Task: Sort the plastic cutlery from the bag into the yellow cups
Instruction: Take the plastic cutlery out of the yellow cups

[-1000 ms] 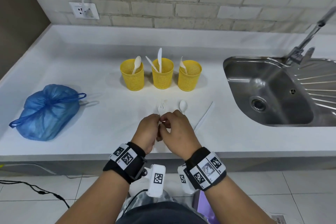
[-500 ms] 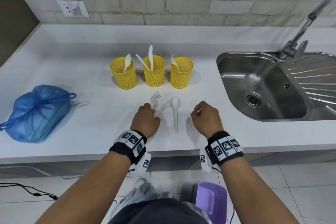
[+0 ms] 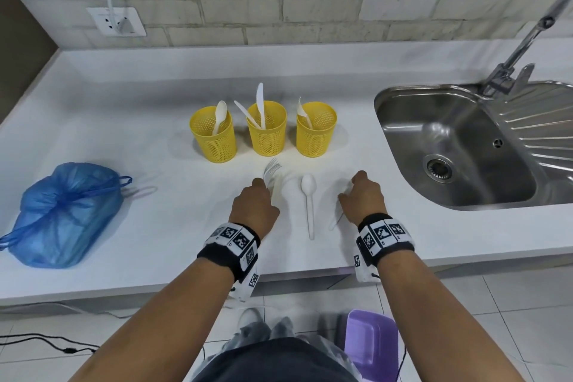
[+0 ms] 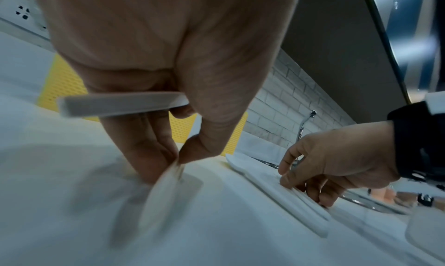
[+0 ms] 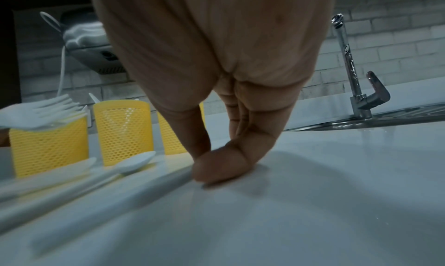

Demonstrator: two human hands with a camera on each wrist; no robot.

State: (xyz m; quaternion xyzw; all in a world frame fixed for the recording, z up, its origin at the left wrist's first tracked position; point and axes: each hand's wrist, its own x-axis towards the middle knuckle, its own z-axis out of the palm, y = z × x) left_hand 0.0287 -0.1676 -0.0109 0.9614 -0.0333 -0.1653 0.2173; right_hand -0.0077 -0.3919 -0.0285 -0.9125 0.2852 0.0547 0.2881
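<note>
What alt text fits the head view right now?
Left hand grips forks while the right hand picks at a knife on the white counter; a spoon lies between them, before three yellow cups.

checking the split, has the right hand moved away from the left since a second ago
Yes. The right hand has moved rightward toward the sink; it now lies right of the loose spoon, apart from the left hand.

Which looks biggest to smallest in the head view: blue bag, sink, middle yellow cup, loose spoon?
1. sink
2. blue bag
3. middle yellow cup and loose spoon: similar length, and the spoon lies nearer the camera, so unranked.
</note>
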